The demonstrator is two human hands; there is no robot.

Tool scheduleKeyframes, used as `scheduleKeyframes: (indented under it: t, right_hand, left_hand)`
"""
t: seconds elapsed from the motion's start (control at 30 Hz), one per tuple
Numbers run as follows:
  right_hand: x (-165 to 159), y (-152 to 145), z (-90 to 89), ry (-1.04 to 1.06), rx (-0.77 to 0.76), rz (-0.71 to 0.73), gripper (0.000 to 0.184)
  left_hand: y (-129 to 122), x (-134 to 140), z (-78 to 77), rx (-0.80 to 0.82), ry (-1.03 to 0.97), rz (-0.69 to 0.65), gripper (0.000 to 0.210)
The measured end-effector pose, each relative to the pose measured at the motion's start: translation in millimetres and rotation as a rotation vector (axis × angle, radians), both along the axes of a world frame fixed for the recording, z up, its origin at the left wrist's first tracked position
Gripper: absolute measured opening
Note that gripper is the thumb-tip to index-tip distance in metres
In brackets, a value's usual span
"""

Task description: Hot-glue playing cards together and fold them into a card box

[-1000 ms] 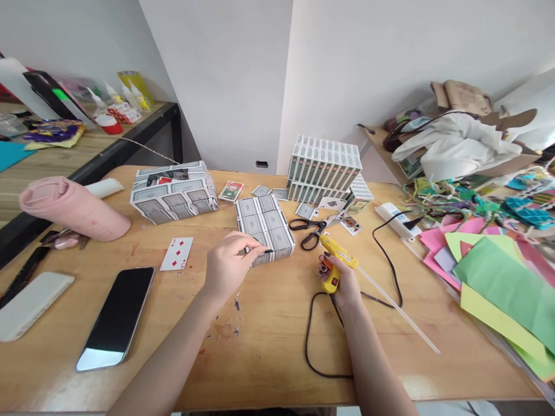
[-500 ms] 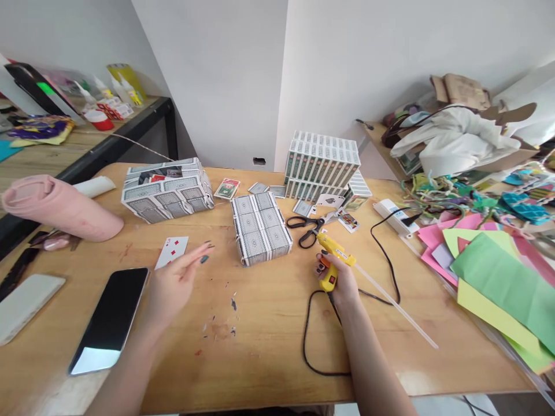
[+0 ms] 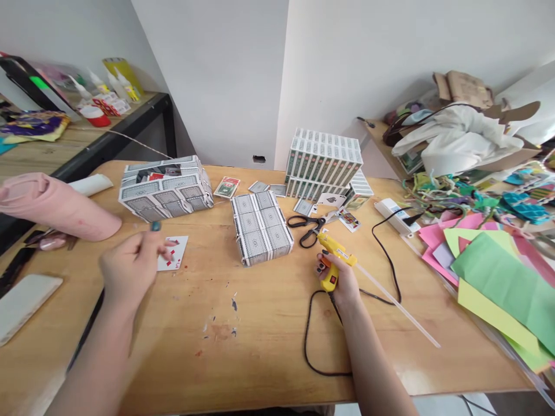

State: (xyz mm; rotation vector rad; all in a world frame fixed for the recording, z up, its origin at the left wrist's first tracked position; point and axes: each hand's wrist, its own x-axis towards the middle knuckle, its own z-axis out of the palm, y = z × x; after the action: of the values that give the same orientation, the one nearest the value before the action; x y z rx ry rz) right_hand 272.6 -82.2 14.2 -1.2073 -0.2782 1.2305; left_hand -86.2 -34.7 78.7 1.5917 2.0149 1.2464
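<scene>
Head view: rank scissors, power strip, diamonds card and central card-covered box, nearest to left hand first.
1. Diamonds card: partly behind the left hand.
2. Central card-covered box: rightward.
3. Scissors: right of the box.
4. Power strip: farther right.

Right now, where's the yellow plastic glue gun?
Head view, right of centre: the glue gun is in the right hand, just below and right of the black-handled scissors.

This is looking like a craft workshop: coloured papers and a glue gun are showing towards four o'clock, nozzle bottles at ten.
</scene>
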Motion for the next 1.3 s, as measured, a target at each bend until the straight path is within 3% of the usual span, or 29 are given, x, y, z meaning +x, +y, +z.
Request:
scheduleKeyframes:
  t: [0.13,0.23,0.3,0.37,0.53,0.7,0.9,1.1,1.3]
  right_hand:
    - [2,0,-0.2,0.080,-0.010,0.035,0.021]
    - [0,-2,-0.4,0.104,0.007,0.033,0.021]
    - [-3,-4,0.1,0.111,0.016,0.042,0.021]
    - [-9,-6,1.5,0.120,0.027,0.080,0.022]
    - [-25,-6,8.4,0.146,0.134,0.278,0.033]
    - [-24,5,9.6,0.122,0.167,0.293,0.042]
    - [-20,34,11.3,0.086,0.154,0.358,0.040]
    - [-21,63,22.2,-0.026,0.158,0.433,0.036]
    - [-11,61,26.4,-0.116,0.188,0.349,0.032]
  left_hand:
    - [39,33,0.6,0.030,0.021,-0.367,0.029]
    - [77,53,-8.0,0.065,0.034,-0.579,0.033]
    - [102,63,-18.3,0.017,0.039,-0.726,0.048]
    - [124,72,-30.4,-0.050,0.001,-0.746,0.062]
    - [144,78,-49.5,-0.180,0.047,-0.613,0.046]
    - [120,60,-45.1,-0.189,0.111,-0.478,0.038]
    - [57,35,-42.1,-0.159,0.137,-0.333,0.044]
    - [-4,33,-43.0,-0.143,0.180,-0.259,0.055]
    - [-39,33,-49.9,-0.187,0.157,-0.221,0.059]
